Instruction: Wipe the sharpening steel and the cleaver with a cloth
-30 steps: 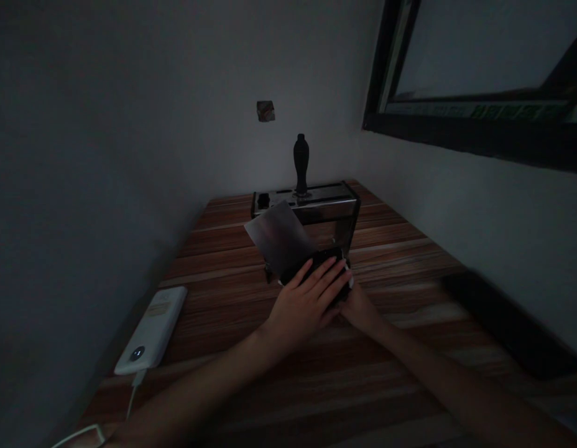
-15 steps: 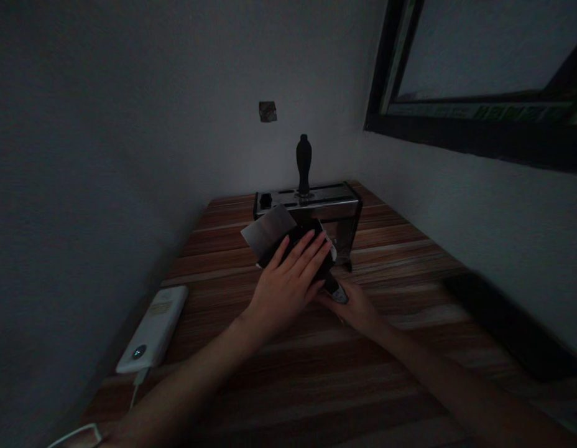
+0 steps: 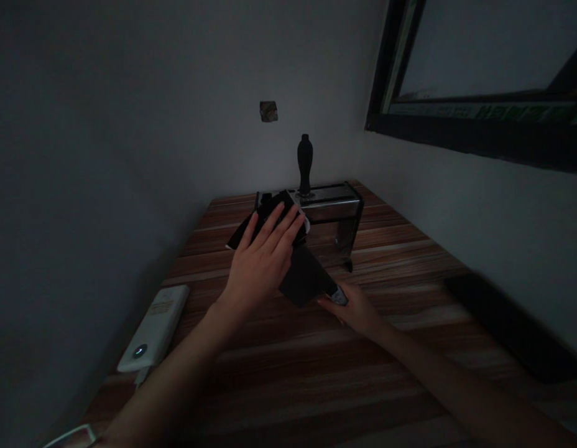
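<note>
My right hand (image 3: 356,308) grips a cleaver (image 3: 304,277) by its handle, near the middle of the table. The broad blade points away to the upper left. My left hand (image 3: 267,249) lies over a black cloth (image 3: 288,205) with a white edge, its fingers stretched across it and apart. The cloth covers the blade's far end, so that part is hidden. Whether my left thumb is under the cloth, I cannot tell. Just behind stands a metal knife block (image 3: 335,196) with one black handle (image 3: 305,163) sticking up from its top.
On the left of the wood-patterned table (image 3: 251,398) lies a white power bank (image 3: 153,326) with a cable. A flat dark object (image 3: 512,326) lies along the right edge. Walls close in behind and beside; a dark window frame (image 3: 479,137) is at upper right.
My left hand and the black cloth have slid along the blade, away from the handle to the upper left. More blade shows near the handle. My right hand has stayed in place.
</note>
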A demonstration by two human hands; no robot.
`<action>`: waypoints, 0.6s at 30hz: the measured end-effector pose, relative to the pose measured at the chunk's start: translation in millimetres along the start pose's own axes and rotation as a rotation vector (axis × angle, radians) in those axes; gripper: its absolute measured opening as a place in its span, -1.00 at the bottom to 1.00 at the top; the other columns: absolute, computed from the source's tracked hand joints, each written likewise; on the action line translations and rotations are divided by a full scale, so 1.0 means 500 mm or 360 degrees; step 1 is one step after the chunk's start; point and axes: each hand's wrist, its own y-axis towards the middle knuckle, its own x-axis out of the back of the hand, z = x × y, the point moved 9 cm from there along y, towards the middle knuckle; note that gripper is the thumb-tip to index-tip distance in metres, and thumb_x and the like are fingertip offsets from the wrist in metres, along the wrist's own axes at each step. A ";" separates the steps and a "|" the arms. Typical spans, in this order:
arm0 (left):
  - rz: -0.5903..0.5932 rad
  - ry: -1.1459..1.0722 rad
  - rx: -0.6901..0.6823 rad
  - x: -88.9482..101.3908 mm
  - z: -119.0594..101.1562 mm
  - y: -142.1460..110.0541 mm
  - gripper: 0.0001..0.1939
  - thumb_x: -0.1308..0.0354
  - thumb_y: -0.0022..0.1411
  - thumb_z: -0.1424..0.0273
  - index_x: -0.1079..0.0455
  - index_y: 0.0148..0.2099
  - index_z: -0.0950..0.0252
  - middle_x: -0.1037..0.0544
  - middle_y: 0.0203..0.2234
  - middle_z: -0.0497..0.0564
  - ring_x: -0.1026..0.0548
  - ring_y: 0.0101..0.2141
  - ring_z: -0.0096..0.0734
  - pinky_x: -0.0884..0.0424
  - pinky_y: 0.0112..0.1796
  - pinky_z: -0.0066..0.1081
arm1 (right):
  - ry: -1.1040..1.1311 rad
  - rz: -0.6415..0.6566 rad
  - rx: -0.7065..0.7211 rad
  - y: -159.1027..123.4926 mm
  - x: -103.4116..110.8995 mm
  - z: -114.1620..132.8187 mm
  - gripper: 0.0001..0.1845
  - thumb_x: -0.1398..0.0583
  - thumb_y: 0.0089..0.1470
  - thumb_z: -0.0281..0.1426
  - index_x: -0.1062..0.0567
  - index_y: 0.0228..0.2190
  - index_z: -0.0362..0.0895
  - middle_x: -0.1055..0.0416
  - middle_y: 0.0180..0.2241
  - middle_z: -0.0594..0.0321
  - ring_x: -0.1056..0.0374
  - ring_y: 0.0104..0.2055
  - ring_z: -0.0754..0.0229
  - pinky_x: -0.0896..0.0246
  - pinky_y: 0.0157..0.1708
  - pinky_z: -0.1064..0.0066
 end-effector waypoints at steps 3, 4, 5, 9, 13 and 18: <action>-0.0027 -0.0004 0.0044 0.012 0.017 0.002 -0.46 0.13 0.26 0.53 0.00 0.28 0.28 -0.10 0.23 -0.01 0.03 0.24 -0.25 0.11 0.19 -0.08 | -0.0071 -0.0023 0.0061 0.001 0.003 0.005 -0.71 -0.21 -0.03 -0.17 -0.41 -0.42 -0.17 -0.26 -0.66 0.38 -0.18 -0.62 0.30 -0.07 -0.60 0.50; -0.0036 -0.0010 0.0057 0.016 0.022 0.003 -0.46 0.13 0.26 0.53 0.00 0.28 0.28 -0.11 0.23 -0.01 0.03 0.24 -0.25 0.10 0.19 -0.09 | -0.0095 -0.0032 0.0077 0.001 0.004 0.006 -0.71 -0.21 -0.03 -0.17 -0.41 -0.43 -0.17 -0.27 -0.64 0.37 -0.18 -0.60 0.30 -0.07 -0.59 0.50; -0.0048 -0.0023 0.0070 0.020 0.028 0.003 -0.47 0.13 0.26 0.53 0.00 0.27 0.28 -0.12 0.23 -0.01 0.02 0.24 -0.26 0.08 0.19 -0.11 | -0.0115 -0.0040 0.0090 0.001 0.005 0.006 -0.72 -0.20 -0.03 -0.17 -0.41 -0.45 -0.16 -0.27 -0.62 0.36 -0.18 -0.59 0.30 -0.07 -0.58 0.50; -0.0077 -0.0162 0.0173 0.035 0.053 0.002 -0.47 0.15 0.26 0.54 -0.01 0.27 0.25 -0.15 0.22 0.02 -0.14 0.18 -0.26 -0.11 0.13 -0.20 | -0.0143 -0.0050 0.0117 0.001 0.004 0.003 -0.72 -0.21 -0.04 -0.18 -0.38 -0.49 -0.16 -0.28 -0.60 0.34 -0.18 -0.57 0.30 -0.07 -0.57 0.50; -0.0161 -0.0352 0.0307 0.051 0.087 -0.005 -0.50 0.15 0.26 0.52 -0.06 0.24 0.24 -0.27 0.15 0.07 -0.28 0.09 -0.29 -0.22 0.07 -0.27 | -0.0116 -0.0033 0.0102 0.001 0.001 0.001 -0.73 -0.21 -0.05 -0.20 -0.37 -0.50 -0.16 -0.24 -0.62 0.37 -0.15 -0.58 0.32 -0.06 -0.57 0.50; -0.0353 -0.0379 0.0506 0.085 0.154 -0.022 -0.56 0.11 0.27 0.49 -0.15 0.18 0.20 -0.41 0.01 0.03 -0.39 0.00 -0.32 -0.30 0.00 -0.34 | -0.0069 -0.0015 0.0028 -0.001 -0.001 0.002 -0.73 -0.22 -0.08 -0.20 -0.35 -0.53 -0.15 -0.21 -0.66 0.39 -0.13 -0.62 0.33 -0.02 -0.63 0.51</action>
